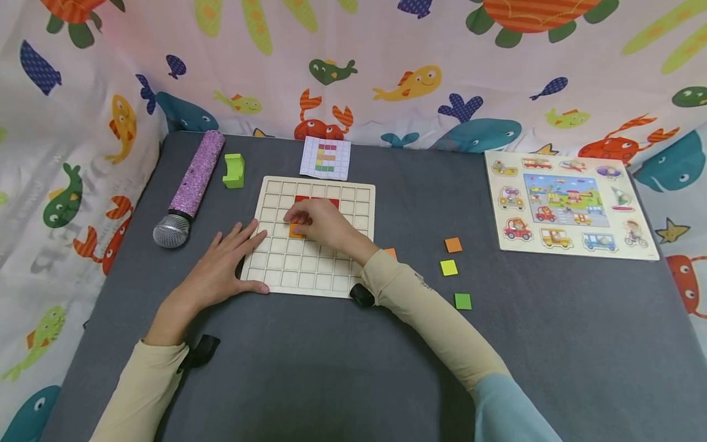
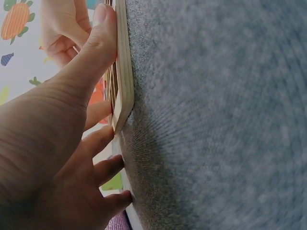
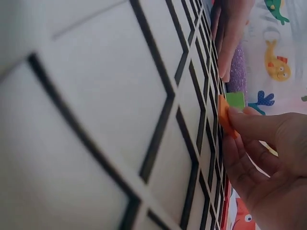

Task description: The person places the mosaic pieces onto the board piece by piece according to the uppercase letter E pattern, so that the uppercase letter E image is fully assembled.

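A pale wooden grid board (image 1: 287, 279) lies on the grey table, with red tiles (image 1: 334, 202) in its upper cells, partly behind my right hand. That right hand (image 1: 326, 224) pinches an orange square tile (image 3: 224, 115) between thumb and fingers, low over the cells left of the board's middle. Whether the tile touches the board, I cannot tell. My left hand (image 1: 221, 270) is spread at the board's left side. Its thumb (image 2: 98, 43) lies along the near edge, and its forefinger reaches the left edge.
Right of the board lie loose orange (image 1: 453, 245), yellow (image 1: 448, 267) and green (image 1: 463, 301) tiles; another orange tile (image 1: 391, 252) shows behind the sleeve. A colour-pattern card (image 1: 325, 158), glittery microphone (image 1: 197, 175), green block (image 1: 234, 170) and vehicle puzzle (image 1: 571, 209) stand around.
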`<move>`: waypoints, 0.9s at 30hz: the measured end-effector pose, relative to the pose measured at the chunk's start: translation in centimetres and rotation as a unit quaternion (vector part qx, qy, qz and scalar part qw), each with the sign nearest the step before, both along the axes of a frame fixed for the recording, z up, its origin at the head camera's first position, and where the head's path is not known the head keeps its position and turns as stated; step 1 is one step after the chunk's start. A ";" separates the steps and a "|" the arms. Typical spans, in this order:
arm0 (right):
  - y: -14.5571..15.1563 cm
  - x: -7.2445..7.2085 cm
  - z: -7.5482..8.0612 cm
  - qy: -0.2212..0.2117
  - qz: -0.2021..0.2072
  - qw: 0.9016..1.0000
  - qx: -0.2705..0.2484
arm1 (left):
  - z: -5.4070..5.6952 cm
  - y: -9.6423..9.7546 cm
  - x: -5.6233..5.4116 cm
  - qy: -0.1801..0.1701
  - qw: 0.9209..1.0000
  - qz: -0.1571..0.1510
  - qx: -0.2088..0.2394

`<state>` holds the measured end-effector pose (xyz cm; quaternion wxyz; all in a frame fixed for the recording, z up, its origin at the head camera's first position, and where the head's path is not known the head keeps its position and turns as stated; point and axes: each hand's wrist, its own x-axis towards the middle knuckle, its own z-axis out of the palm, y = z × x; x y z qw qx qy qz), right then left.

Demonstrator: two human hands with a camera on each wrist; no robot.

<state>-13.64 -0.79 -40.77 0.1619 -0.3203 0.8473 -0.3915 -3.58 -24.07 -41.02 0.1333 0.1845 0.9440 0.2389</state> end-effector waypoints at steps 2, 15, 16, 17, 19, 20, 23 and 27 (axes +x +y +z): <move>0.0 0.1 0.0 0.001 -0.004 1.000 0.000 | 0.0 0.0 0.0 0.000 1.000 0.000 -0.002; 0.0 0.4 0.3 0.018 -0.010 0.999 0.028 | 0.0 0.0 -0.1 -0.003 1.000 -0.001 0.002; 0.1 0.5 0.4 0.018 -0.009 1.000 0.024 | -0.1 0.0 -0.1 -0.003 1.000 -0.001 0.002; 0.3 0.6 0.4 0.018 -0.009 1.000 0.020 | -0.1 0.0 -0.1 -0.003 1.000 -0.001 0.002; 0.9 0.8 0.6 0.016 -0.010 1.000 0.005 | -0.1 0.0 -0.1 -0.001 1.000 -0.002 0.004; 1.3 0.8 0.7 0.016 -0.010 1.000 -0.002 | -0.1 0.0 -0.1 0.000 1.000 -0.003 0.005; 2.7 1.0 1.1 0.012 -0.009 1.000 -0.017 | -0.2 0.0 -0.2 0.000 1.000 -0.003 0.005; 5.3 1.1 1.6 0.012 0.000 1.000 -0.016 | -0.2 0.0 -0.1 -0.006 1.000 -0.001 0.002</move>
